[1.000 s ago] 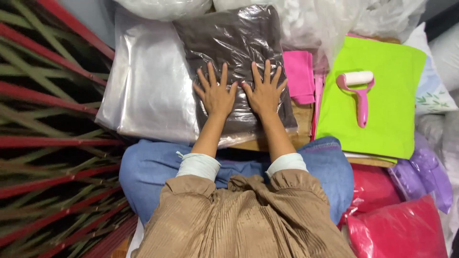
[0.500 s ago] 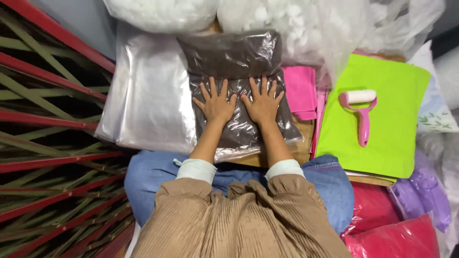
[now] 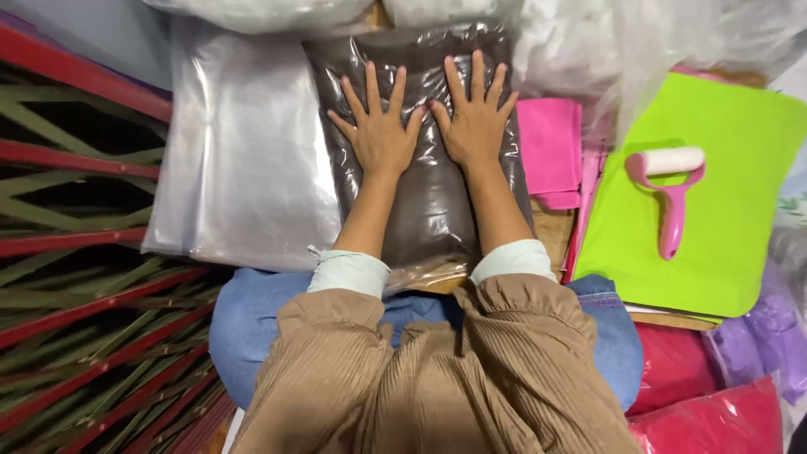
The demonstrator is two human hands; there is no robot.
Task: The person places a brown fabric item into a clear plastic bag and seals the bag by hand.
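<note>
Hands press flat, fingers spread, gripping nothing: left hand (image 3: 380, 134) and right hand (image 3: 475, 120) lie side by side on a dark brown plastic-wrapped package (image 3: 429, 202), centre. Clear bags (image 3: 244, 176) sit left; a pink lint roller (image 3: 668, 189) on green sheet (image 3: 723, 244) right.

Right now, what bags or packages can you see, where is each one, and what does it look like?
Dark brown item in clear plastic bag: centre, flat, under left hand and right hand.
Stack of clear plastic bags: left of it, silvery.
Red plastic packages: lower right, glossy.
Purple bag: right edge.
</note>
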